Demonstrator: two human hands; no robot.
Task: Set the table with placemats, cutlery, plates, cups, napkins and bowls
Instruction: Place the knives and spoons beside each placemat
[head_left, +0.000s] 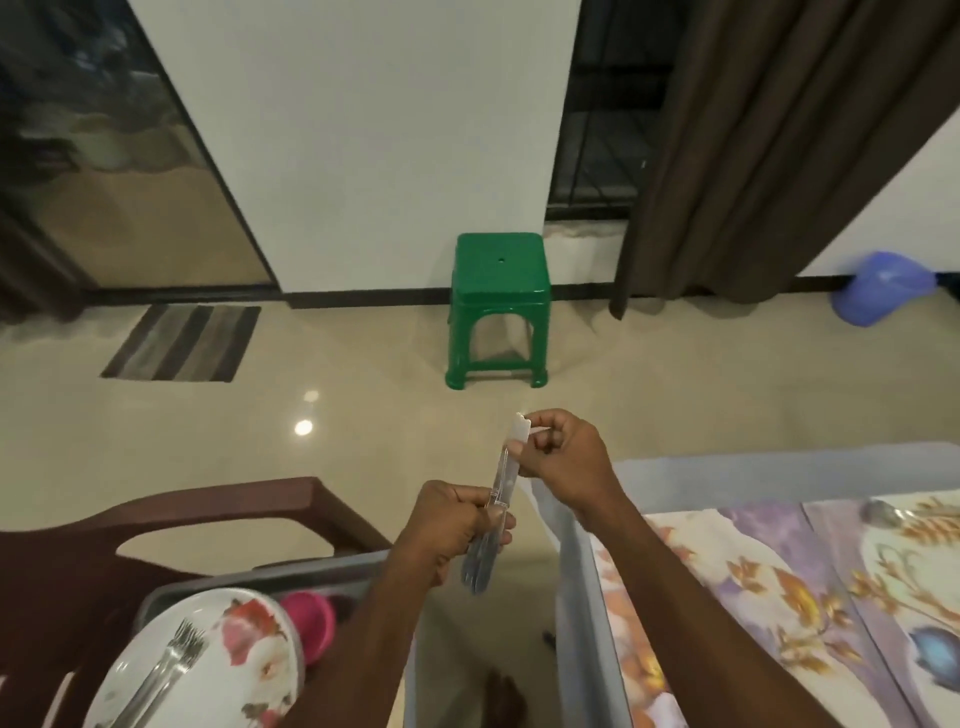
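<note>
1. A floral plate (244, 654) with forks (171, 670) lies in a grey tray (332, 571) on the brown chair (156, 525), a pink cup (310, 621) beside it.
2. The left hand (441, 530) grips a bundle of knives (488, 540) by its middle, long axis running up and away, over the floor.
3. The right hand (563, 457) pinches the bundle's clear wrapper (514, 452) at the far tip (apparently to strip it).
4. The bench (727, 597), laid with floral placemats, lies right of the bundle, nearer the right hand.

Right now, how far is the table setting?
Done: floral placemats lie on the table. In hand: both hands, left and right, hold a bundle of knives. Left: forks, plates and pink cup wait on the chair.
</note>
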